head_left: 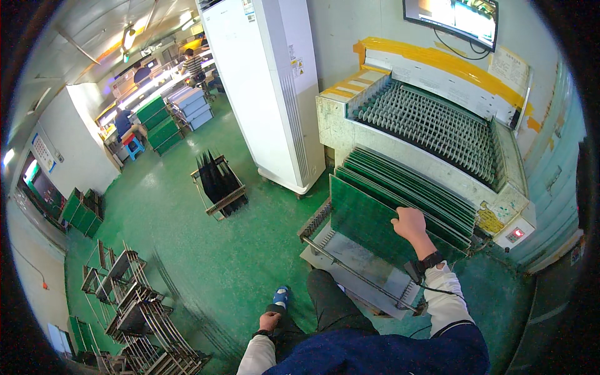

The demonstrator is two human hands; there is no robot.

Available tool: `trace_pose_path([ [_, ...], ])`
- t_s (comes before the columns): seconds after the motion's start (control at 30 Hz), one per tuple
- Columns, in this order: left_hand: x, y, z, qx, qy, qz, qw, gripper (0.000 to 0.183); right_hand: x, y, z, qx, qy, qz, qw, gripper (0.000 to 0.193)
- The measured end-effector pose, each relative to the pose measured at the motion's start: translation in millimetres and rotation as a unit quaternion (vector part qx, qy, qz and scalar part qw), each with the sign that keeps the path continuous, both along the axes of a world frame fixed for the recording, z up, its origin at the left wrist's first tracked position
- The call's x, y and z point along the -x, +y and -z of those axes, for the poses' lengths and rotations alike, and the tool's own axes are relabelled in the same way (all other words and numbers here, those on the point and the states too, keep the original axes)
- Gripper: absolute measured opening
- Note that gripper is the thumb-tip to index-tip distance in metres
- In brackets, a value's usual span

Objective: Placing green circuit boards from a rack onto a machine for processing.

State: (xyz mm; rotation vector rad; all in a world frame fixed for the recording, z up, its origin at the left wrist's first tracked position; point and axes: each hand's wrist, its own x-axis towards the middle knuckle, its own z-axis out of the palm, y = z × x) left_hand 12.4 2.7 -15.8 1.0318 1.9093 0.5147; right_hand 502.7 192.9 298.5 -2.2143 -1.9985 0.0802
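Several large green circuit boards (406,187) stand on edge, closely spaced, in a metal slotted rack (328,253) to my right front. My right hand (410,224) is closed over the top edge of the nearest green circuit board (365,209), which leans a little apart from the stack. That board's lower edge reaches down toward the rack's pale base plate. My left hand (269,321) hangs low beside my left thigh with its fingers curled in, and no object shows in it. A dark band with a cable sits on my right wrist.
Behind the rack stands a roller conveyor machine (431,119) edged with yellow tape. A tall white cabinet (253,81) rises left of it. A rack of dark panels (219,184) stands on the green floor; empty metal racks (134,300) crowd the lower left. People sit at far benches.
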Motion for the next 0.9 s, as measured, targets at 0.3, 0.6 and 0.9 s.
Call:
trace_pose_path([
  [0.3,-10.7,4.2,-17.6,0.02,0.001,-0.007,1.0,0.026,-3.6,-2.6,-0.3,0.0,-0.002,0.001,1.0,0.025],
  [0.6,-7.4,2.9,-5.8,0.013,-0.003,-0.015,1.0,0.026,-2.6,-2.3,-0.5,0.0,0.003,0.004,1.0,0.025],
  [0.9,-2.0,3.3,6.9,0.019,-0.006,-0.008,1.0,0.027,-0.4,-3.2,-0.6,-0.008,-0.001,0.005,1.0,0.024],
])
